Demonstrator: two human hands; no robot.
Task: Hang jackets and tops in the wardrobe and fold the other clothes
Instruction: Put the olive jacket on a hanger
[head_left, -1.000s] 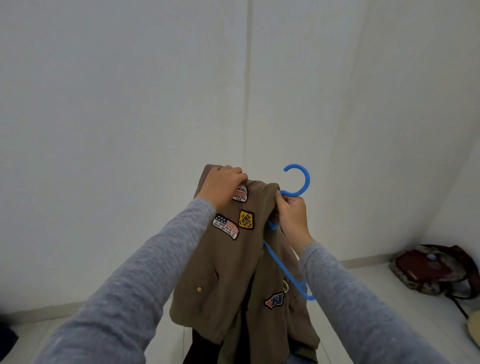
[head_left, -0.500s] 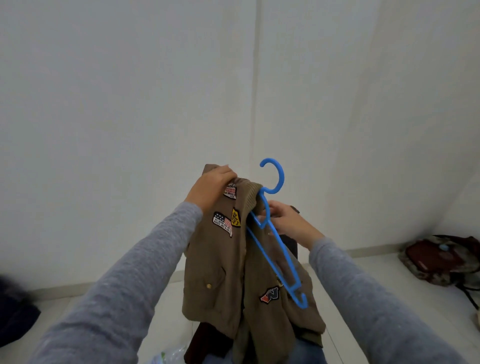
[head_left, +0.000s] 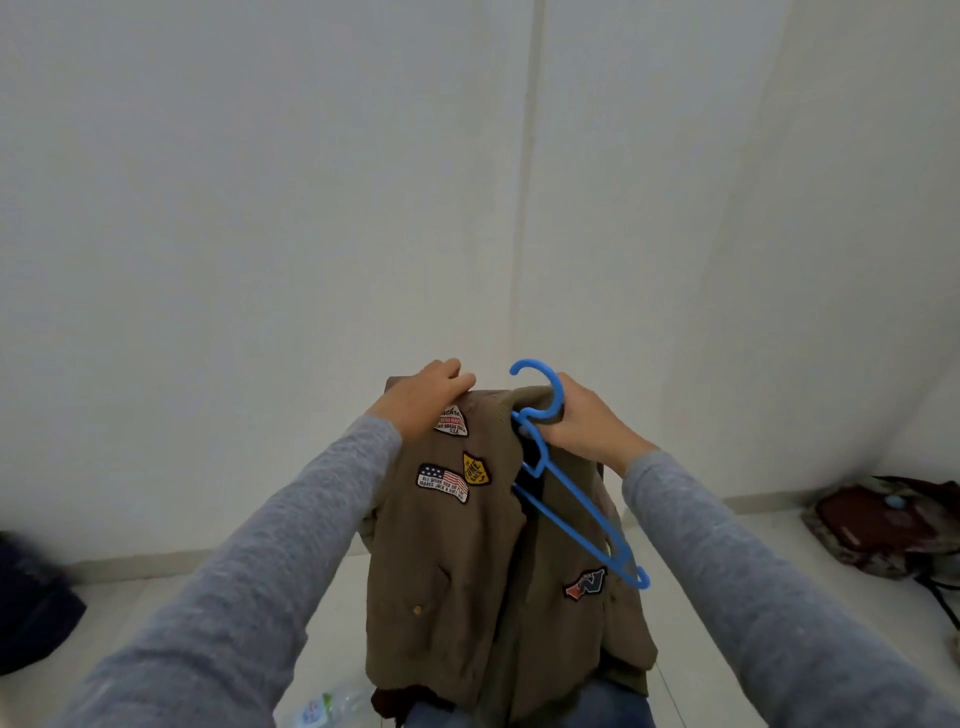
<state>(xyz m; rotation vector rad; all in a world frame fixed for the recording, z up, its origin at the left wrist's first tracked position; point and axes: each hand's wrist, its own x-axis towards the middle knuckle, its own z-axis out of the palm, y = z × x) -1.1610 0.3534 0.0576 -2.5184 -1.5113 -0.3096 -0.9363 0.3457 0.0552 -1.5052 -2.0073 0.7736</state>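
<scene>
Left hand (head_left: 422, 401) had its fingers curled over the top of the brown patched jacket (head_left: 447, 566), holding it up. Right hand (head_left: 589, 423), just beside it, gripped the blue hanger (head_left: 557, 394) by its neck, with the hanger's arm slanting down below it across the jacket's front.

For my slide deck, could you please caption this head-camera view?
Left hand grips a brown patched jacket; right hand holds a blue plastic hanger at its collar.

Brown patched jacket (head_left: 467, 561) — blue hanger (head_left: 566, 493) half-inserted.
</scene>
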